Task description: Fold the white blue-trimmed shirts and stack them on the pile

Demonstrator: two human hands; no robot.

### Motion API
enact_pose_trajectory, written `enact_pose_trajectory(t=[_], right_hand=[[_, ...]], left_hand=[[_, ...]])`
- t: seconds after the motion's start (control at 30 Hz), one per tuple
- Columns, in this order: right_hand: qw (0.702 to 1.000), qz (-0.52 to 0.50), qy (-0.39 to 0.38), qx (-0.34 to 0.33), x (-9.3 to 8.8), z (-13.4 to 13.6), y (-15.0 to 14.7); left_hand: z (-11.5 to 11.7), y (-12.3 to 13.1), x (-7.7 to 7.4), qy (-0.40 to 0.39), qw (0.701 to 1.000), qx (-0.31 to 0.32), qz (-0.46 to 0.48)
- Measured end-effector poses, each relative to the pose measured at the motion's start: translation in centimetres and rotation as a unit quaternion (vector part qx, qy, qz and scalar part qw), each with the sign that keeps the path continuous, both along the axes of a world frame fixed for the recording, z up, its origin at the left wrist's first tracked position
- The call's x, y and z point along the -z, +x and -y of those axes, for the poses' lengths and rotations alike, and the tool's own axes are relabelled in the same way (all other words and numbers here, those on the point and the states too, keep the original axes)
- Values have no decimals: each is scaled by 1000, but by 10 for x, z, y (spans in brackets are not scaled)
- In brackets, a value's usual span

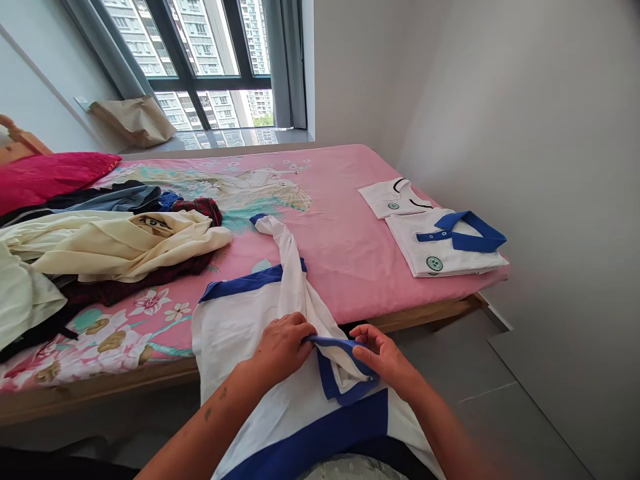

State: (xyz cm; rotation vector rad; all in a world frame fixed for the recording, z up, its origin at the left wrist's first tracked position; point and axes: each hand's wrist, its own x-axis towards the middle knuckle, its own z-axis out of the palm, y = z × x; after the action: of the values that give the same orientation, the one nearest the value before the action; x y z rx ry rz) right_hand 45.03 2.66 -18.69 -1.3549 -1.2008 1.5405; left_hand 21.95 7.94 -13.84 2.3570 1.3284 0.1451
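A white polo shirt with blue bands (240, 320) hangs over the near edge of the bed (340, 227), one sleeve stretched out across the pink sheet. My left hand (283, 347) pinches the blue collar (345, 390) from the left, fingers curled on the fabric. From the right, my right hand (383, 357) grips the same collar, thumb and fingers closed on its edge. Both hands sit just past the bed's wooden edge.
Two folded white polo shirts (440, 233) lie at the bed's right corner. A heap of unfolded clothes (100, 253) covers the left side, beside a red pillow (45, 177). A window and a brown paper bag (135, 120) stand beyond; a grey wall on the right.
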Motion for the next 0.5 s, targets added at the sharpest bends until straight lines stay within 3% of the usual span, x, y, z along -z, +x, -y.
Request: enact_pose_trajectory(t=[0.17,0.27,0.4,0.5], right_hand=[[965,169,201,3,-3,5,-17],[948,197,248,16,-10,0,-21],[947,238,192,100,-8,-25,12],[947,239,77,198,13,-51,56]], left_hand=[[11,25,-13,78,994,-20,70],[16,43,-18,96,986,-20,134],[14,34,-8,143,972,-80,170],[1,-12,11,169,959,-181,138]])
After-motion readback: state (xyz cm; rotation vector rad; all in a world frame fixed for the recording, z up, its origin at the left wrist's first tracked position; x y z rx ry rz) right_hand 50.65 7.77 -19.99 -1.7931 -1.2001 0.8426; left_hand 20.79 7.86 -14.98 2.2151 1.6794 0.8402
